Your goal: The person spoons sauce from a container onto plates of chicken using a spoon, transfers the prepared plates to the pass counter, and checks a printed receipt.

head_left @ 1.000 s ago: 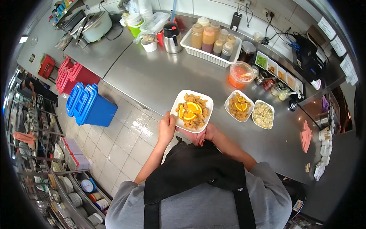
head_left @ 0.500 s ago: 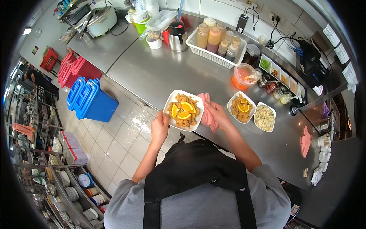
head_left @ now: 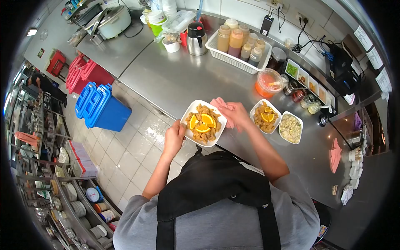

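A white, rounded-square dish of browned pieces and orange slices is grasped by the left hand at the near edge of the steel counter; a crumpled pink cloth is pinched by the right hand beside it.

Your right hand masks part of the pink cloth as the fingertips of your left hand vanish beneath the white dish. The top edge crops the stacked cups; print on the posted papers is too small to read.
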### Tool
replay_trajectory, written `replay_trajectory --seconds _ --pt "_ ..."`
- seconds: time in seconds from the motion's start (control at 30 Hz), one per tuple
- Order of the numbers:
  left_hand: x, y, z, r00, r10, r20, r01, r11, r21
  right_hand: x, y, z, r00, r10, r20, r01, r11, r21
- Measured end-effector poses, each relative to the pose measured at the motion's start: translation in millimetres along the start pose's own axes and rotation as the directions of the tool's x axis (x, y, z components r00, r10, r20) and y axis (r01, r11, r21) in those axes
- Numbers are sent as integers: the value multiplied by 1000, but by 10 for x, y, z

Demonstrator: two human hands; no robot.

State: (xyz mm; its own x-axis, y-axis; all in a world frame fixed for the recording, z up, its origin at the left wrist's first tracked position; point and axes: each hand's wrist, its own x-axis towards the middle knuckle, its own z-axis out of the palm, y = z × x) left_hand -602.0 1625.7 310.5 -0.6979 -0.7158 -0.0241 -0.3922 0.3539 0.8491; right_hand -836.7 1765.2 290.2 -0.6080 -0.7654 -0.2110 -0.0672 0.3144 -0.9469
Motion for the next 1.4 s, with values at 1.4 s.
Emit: replay_trajectory --seconds 1.4 --pt "1170 -624 1335 999 -20 -31 19 1000 -24 -1873 1085 -393 910 -399 -108 163 587 -793"
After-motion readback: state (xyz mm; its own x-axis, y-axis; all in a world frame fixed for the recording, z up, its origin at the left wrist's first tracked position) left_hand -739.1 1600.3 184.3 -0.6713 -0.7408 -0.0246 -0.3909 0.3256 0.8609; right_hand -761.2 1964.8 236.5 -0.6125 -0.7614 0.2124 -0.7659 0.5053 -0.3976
